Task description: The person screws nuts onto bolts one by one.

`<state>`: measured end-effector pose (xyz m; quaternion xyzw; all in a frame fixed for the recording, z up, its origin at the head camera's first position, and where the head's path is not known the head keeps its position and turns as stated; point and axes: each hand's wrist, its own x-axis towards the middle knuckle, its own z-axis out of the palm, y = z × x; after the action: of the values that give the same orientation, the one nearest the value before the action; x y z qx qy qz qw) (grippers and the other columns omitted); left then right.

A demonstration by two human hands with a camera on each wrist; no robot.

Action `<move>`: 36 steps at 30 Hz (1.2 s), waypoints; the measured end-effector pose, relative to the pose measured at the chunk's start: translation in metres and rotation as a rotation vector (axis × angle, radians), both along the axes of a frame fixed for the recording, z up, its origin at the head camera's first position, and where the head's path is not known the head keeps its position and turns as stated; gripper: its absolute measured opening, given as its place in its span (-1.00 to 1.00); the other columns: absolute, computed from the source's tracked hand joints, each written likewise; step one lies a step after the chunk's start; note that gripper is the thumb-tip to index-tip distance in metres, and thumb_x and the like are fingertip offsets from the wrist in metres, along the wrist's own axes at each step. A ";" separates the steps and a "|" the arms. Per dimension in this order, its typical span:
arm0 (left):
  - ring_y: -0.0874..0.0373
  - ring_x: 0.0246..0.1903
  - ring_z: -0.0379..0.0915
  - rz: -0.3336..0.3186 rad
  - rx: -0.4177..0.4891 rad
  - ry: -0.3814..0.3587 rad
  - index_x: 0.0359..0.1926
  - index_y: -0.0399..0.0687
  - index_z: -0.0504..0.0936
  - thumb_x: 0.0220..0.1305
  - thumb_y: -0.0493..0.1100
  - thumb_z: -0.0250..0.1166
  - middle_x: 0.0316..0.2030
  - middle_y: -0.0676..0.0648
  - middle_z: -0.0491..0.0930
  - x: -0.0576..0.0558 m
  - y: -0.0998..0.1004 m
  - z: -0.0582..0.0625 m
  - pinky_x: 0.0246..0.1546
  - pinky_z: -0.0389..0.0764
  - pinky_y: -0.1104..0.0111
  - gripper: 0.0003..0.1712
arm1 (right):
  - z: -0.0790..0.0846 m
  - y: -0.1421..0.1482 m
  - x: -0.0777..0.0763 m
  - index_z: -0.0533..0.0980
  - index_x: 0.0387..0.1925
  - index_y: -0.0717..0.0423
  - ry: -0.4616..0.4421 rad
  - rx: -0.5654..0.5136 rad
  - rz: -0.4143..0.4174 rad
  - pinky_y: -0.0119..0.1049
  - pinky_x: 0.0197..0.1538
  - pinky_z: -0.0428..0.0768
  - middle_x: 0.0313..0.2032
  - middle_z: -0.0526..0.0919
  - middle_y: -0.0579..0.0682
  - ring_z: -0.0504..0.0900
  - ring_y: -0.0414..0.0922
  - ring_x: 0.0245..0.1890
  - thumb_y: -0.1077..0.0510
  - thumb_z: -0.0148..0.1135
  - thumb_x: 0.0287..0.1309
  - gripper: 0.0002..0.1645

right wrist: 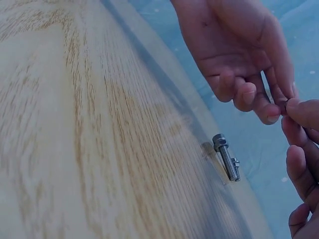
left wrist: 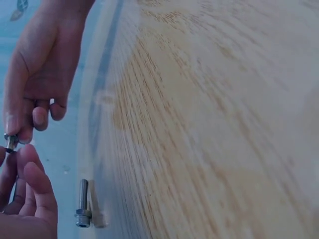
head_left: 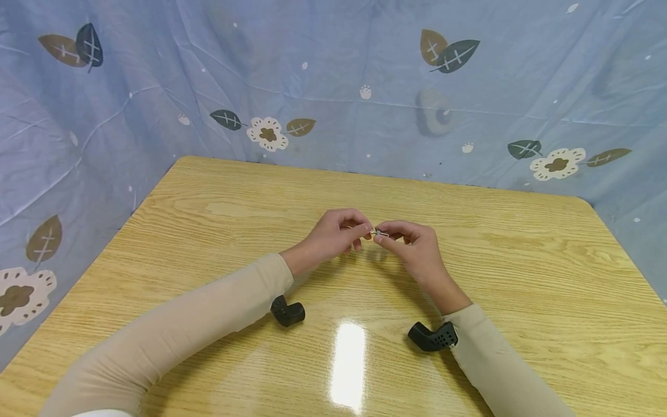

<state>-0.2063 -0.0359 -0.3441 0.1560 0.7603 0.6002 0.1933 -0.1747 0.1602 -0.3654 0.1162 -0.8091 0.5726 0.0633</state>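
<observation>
My left hand and right hand meet fingertip to fingertip over the middle of the table. Between them, a small metal bolt is pinched by thumb and fingers of both hands; the fingertips hide most of it. In the right wrist view, only a dark bit shows between the left hand and the right hand. Below the hands, a larger steel bolt with a nut near its head lies on the tabletop, its shank pointing to the right. A smaller bolt lies close beside it.
The wooden table has a glossy top with a bright reflection near the front. Behind and to the left hangs a blue patterned curtain. Black wrist cameras sit on the left sleeve and right sleeve.
</observation>
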 end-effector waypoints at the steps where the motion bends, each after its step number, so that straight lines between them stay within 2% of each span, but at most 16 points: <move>1: -0.26 -0.27 0.55 0.003 0.001 -0.004 -0.15 -0.03 0.63 0.41 -0.10 0.17 -0.13 -0.25 0.64 0.000 0.000 0.000 -0.48 0.47 0.32 -0.84 | 0.000 0.000 0.000 0.69 -0.17 0.09 -0.002 -0.003 0.001 -0.35 -0.25 0.40 -0.31 0.69 -0.34 0.58 -0.24 -0.30 0.12 0.38 0.14 -0.78; 6: -0.29 -0.26 0.55 0.009 0.019 -0.001 -0.17 -0.01 0.64 0.38 -0.14 0.21 -0.14 -0.22 0.63 0.001 0.000 0.000 -0.46 0.50 0.29 -0.89 | 0.000 -0.001 0.001 0.68 -0.16 0.12 -0.006 -0.014 0.004 -0.29 -0.14 0.45 -0.30 0.69 -0.34 0.59 -0.26 -0.29 0.14 0.38 0.14 -0.77; 11: -0.26 -0.24 0.56 0.007 0.023 0.022 -0.18 0.01 0.64 0.32 -0.18 0.26 -0.17 -0.10 0.61 0.001 -0.001 0.002 -0.38 0.55 0.22 -0.92 | 0.000 -0.001 0.001 0.69 -0.16 0.11 -0.005 -0.010 0.005 -0.29 -0.14 0.45 -0.30 0.69 -0.35 0.59 -0.25 -0.29 0.13 0.38 0.14 -0.77; 15: -0.22 -0.23 0.57 -0.003 0.020 0.059 -0.18 0.03 0.64 0.29 -0.21 0.29 -0.19 -0.16 0.64 0.001 -0.002 0.000 -0.35 0.55 0.18 -0.91 | 0.000 -0.001 0.001 0.69 -0.16 0.12 -0.013 -0.009 0.005 -0.31 -0.16 0.45 -0.31 0.68 -0.36 0.59 -0.24 -0.29 0.14 0.38 0.13 -0.77; 19: -0.20 -0.23 0.58 -0.010 0.028 0.078 -0.13 -0.01 0.63 0.27 -0.24 0.30 -0.12 -0.08 0.62 0.001 -0.002 0.000 -0.38 0.52 0.19 -0.85 | 0.000 -0.001 0.001 0.68 -0.15 0.13 -0.016 -0.006 0.007 -0.30 -0.14 0.47 -0.30 0.68 -0.36 0.59 -0.26 -0.29 0.14 0.37 0.14 -0.76; 23: -0.19 -0.21 0.58 -0.006 0.034 0.056 0.02 -0.07 0.56 0.30 -0.22 0.27 -0.04 -0.03 0.57 0.000 -0.001 0.000 -0.38 0.50 0.22 -0.73 | -0.002 0.000 0.000 0.68 -0.15 0.12 -0.012 -0.004 0.005 -0.29 -0.11 0.48 -0.28 0.69 -0.33 0.59 -0.26 -0.28 0.13 0.37 0.15 -0.76; 25: -0.19 -0.23 0.59 0.004 0.012 0.028 0.03 -0.05 0.56 0.34 -0.16 0.25 -0.04 -0.05 0.56 0.000 -0.001 0.001 -0.40 0.50 0.24 -0.74 | -0.002 0.000 0.000 0.68 -0.15 0.10 -0.012 0.001 0.000 -0.29 -0.13 0.47 -0.28 0.69 -0.32 0.58 -0.25 -0.28 0.12 0.37 0.15 -0.76; 30: -0.15 -0.34 0.57 0.011 -0.047 -0.024 -0.12 -0.03 0.63 0.40 -0.06 0.17 -0.12 -0.18 0.62 -0.001 0.000 0.001 -0.49 0.45 0.32 -0.81 | -0.002 0.001 0.000 0.68 -0.15 0.08 -0.012 0.005 0.000 -0.26 -0.14 0.44 -0.28 0.69 -0.29 0.58 -0.24 -0.27 0.10 0.37 0.15 -0.77; 36: -0.21 -0.31 0.56 0.010 -0.038 -0.020 -0.16 -0.01 0.65 0.39 -0.08 0.19 -0.14 -0.22 0.64 0.000 0.002 0.001 -0.52 0.43 0.33 -0.84 | -0.002 0.001 -0.001 0.69 -0.16 0.09 -0.011 -0.009 0.009 -0.26 -0.14 0.43 -0.30 0.70 -0.29 0.59 -0.23 -0.29 0.11 0.37 0.15 -0.78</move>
<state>-0.2064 -0.0342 -0.3433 0.1425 0.7704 0.5882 0.2008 -0.1753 0.1609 -0.3671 0.1164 -0.8063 0.5772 0.0569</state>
